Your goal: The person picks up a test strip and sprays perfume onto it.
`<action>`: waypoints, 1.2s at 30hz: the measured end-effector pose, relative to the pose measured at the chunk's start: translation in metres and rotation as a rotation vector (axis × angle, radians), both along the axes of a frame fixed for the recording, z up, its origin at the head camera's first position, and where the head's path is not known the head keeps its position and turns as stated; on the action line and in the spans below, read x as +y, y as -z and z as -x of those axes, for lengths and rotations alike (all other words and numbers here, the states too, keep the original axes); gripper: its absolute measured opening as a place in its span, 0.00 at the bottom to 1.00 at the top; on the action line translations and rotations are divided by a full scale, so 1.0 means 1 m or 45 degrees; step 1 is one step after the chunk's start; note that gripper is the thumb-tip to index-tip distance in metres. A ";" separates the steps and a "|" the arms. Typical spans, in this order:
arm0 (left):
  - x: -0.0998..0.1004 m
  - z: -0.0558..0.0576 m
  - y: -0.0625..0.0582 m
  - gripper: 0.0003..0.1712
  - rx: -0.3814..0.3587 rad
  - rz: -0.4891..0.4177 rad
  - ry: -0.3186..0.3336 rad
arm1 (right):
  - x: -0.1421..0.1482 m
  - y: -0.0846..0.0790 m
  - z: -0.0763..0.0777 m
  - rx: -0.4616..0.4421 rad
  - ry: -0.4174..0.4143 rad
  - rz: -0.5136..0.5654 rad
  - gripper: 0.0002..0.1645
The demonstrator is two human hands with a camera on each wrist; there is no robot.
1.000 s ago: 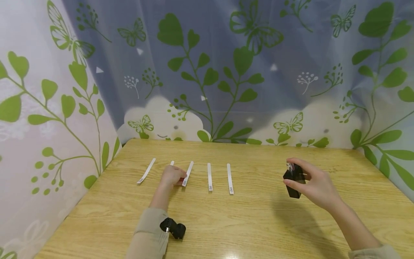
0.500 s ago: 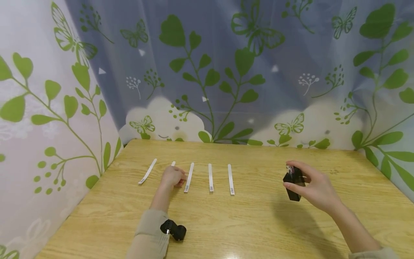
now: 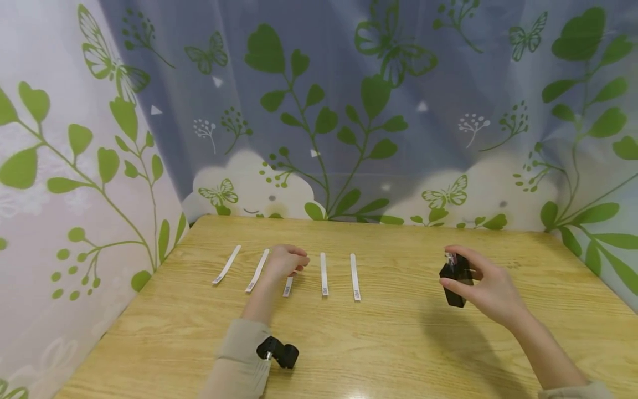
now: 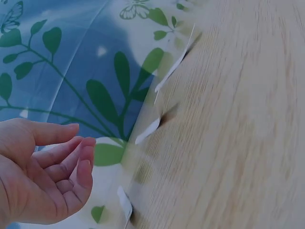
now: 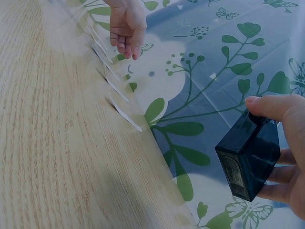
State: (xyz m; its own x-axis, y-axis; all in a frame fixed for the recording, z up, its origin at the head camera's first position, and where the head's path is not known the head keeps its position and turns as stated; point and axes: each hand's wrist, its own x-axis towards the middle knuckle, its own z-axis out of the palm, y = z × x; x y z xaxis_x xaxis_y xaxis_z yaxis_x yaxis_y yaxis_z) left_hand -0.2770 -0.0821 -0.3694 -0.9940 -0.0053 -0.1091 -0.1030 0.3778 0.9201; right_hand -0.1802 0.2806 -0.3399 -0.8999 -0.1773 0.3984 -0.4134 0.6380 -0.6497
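My right hand (image 3: 485,282) grips a black perfume bottle (image 3: 452,282) above the right side of the table, one finger at its clear-looking spray top and the thumb on its side. In the right wrist view the dark glossy bottle (image 5: 248,157) is tilted. My left hand (image 3: 284,263) hovers over the third of several white paper test strips and holds nothing, its fingers loosely bent. It hides the upper part of that third strip (image 3: 288,287). The left wrist view shows the left hand (image 4: 47,171) raised off the table, with a curled white strip (image 4: 148,131) beyond the fingertips.
More strips lie in the row on the wooden table (image 3: 389,343): two on the left, including the leftmost strip (image 3: 226,265), and two on the right, including the rightmost strip (image 3: 355,277). Printed curtains (image 3: 319,111) hang behind and along the sides.
The left hand lets go of the third strip, which now lies slightly nearer the front. It then moves right and up over that strip, uncovering the second one. The right hand barely moves.
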 end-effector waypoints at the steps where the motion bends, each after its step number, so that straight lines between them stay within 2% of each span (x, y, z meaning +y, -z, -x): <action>1: 0.002 0.001 0.001 0.11 -0.001 -0.008 0.004 | 0.001 0.000 0.000 0.003 0.004 0.000 0.36; 10: 0.019 0.004 0.012 0.11 -0.012 -0.111 0.033 | 0.006 -0.001 -0.002 0.032 0.023 -0.028 0.35; 18: 0.030 0.006 0.018 0.12 -0.024 -0.200 0.010 | 0.008 0.001 -0.002 0.038 0.024 -0.036 0.34; 26: 0.037 0.004 0.025 0.12 0.012 -0.194 -0.060 | 0.008 0.004 -0.002 0.028 0.027 -0.039 0.34; 36: 0.039 0.000 0.033 0.12 0.014 -0.323 -0.163 | 0.007 0.006 -0.001 0.003 0.022 -0.042 0.34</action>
